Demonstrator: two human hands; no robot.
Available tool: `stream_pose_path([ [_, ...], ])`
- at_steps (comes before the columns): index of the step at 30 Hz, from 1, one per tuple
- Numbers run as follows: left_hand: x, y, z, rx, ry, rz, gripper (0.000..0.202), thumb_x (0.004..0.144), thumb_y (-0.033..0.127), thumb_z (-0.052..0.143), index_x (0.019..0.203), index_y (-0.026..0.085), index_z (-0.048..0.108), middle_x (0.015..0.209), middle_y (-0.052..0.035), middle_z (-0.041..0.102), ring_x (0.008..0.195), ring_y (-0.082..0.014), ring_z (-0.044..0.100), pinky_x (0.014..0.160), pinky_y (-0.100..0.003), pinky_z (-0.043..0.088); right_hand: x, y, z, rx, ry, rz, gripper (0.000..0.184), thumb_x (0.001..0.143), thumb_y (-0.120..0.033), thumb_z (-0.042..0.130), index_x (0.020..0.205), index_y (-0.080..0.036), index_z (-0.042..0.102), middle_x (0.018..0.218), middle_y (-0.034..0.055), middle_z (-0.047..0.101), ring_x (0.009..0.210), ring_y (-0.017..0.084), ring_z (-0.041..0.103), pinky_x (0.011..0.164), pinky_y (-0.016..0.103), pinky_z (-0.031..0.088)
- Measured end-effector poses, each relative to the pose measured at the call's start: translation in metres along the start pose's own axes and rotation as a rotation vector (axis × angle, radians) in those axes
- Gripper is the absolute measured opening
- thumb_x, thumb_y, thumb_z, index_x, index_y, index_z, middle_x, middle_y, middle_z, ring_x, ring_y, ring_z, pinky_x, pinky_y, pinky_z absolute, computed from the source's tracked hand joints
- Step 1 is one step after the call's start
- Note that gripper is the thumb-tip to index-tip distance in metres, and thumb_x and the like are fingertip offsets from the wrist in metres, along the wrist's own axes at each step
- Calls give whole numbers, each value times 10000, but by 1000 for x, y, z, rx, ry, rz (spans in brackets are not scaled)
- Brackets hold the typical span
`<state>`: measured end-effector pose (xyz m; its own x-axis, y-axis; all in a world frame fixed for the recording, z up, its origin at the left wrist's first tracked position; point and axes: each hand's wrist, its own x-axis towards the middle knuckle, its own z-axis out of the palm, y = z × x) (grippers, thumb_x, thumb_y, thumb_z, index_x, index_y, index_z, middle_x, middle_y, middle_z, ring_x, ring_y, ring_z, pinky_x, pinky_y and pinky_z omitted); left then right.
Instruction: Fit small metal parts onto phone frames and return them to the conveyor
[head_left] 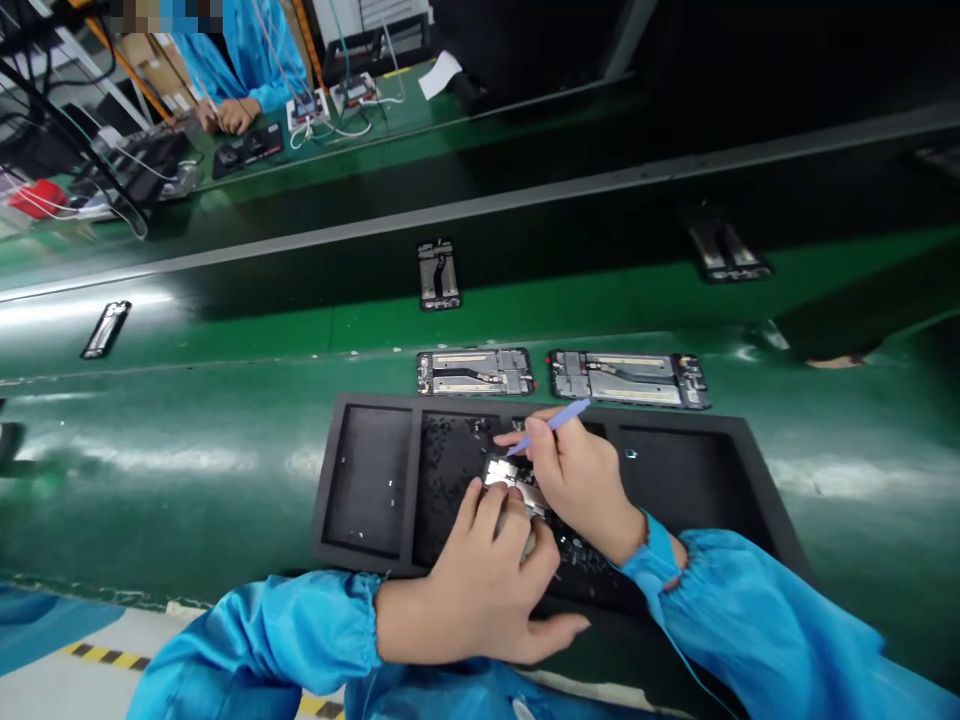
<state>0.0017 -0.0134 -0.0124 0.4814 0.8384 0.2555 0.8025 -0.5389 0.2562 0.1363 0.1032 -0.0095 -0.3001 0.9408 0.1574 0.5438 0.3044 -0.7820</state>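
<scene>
My left hand (480,585) rests on a phone frame (504,474) lying in the middle well of a black foam tray (367,480), fingers pressed on its near end to hold it down. My right hand (581,480) is closed in a pen grip on a thin blue plastic tool (559,421), whose tip touches the top of the frame. Both arms wear blue sleeves.
Two more open phone frames (474,371) (628,378) lie side by side beyond the tray on the green bench. Other frames (439,274) (105,329) (724,250) sit on the conveyor. A person in blue (236,110) works at the far left bench among cables.
</scene>
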Motion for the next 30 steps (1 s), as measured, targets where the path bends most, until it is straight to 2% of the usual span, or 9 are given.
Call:
stream_pose_path([
  [6, 2, -3, -1, -182, 83, -60, 516, 888, 518, 520, 1166, 103, 649, 1248, -194, 572, 1237, -372, 491, 1110, -574, 386, -4, 9, 1, -213, 112, -321, 290, 1060, -349, 385, 922, -217, 604, 771, 53, 769, 633, 181, 724, 566, 278, 529],
  [9, 1, -4, -1, -215, 60, -67, 462, 888, 470, 549, 1143, 99, 653, 1231, -193, 564, 1235, -372, 484, 1105, -554, 403, -5, 10, 1, -248, 68, -415, 284, 1048, -312, 426, 926, -207, 661, 816, 66, 767, 719, 187, 740, 620, 279, 553],
  [13, -1, -3, 0, -222, 42, -71, 444, 904, 446, 557, 1170, 99, 635, 1283, -206, 539, 1301, -384, 438, 1140, -557, 370, -5, 10, 2, -104, -29, -351, 196, 981, -359, 568, 907, -215, 676, 856, 61, 764, 781, 211, 734, 703, 315, 576],
  [15, -1, -3, -1, -214, 34, -70, 453, 921, 439, 548, 1216, 101, 611, 1297, -203, 536, 1305, -376, 436, 1152, -562, 355, -6, 12, 1, -30, 59, -237, 158, 946, -363, 624, 915, -220, 684, 868, 58, 756, 793, 216, 724, 746, 334, 576],
  [18, -2, -4, -3, -210, 6, -75, 459, 939, 435, 536, 1251, 102, 585, 1285, -190, 538, 1288, -366, 450, 1171, -569, 331, -7, 15, 1, 67, 283, -77, 159, 951, -370, 618, 958, -217, 662, 887, 70, 732, 796, 216, 704, 740, 351, 573],
  [20, -2, -4, -5, -218, -2, -73, 452, 949, 436, 524, 1246, 101, 584, 1280, -186, 534, 1284, -363, 456, 1176, -567, 324, -6, 15, 2, 109, 316, -46, 178, 972, -380, 587, 983, -212, 642, 892, 75, 723, 779, 210, 704, 698, 343, 579],
  [22, -3, -4, -5, -234, 3, -74, 449, 953, 437, 518, 1239, 98, 586, 1288, -193, 523, 1285, -361, 456, 1177, -561, 326, -3, 12, 1, 158, 213, -32, 200, 985, -387, 569, 1006, -208, 656, 888, 72, 738, 786, 209, 723, 692, 331, 592],
  [27, -2, -3, -7, -355, 43, -126, 418, 934, 394, 521, 1203, 84, 594, 1255, -216, 514, 1300, -356, 451, 1155, -550, 363, 24, -2, 2, 196, -301, -52, 309, 1000, -420, 532, 919, -207, 741, 1011, 87, 769, 912, 219, 740, 818, 335, 590],
  [30, -2, -4, -10, -405, 55, -136, 414, 927, 371, 511, 1206, 75, 588, 1268, -233, 510, 1334, -366, 429, 1126, -550, 395, 44, -4, 11, 175, -357, -89, 321, 973, -466, 566, 956, -201, 746, 946, 81, 767, 796, 206, 734, 727, 324, 594],
])
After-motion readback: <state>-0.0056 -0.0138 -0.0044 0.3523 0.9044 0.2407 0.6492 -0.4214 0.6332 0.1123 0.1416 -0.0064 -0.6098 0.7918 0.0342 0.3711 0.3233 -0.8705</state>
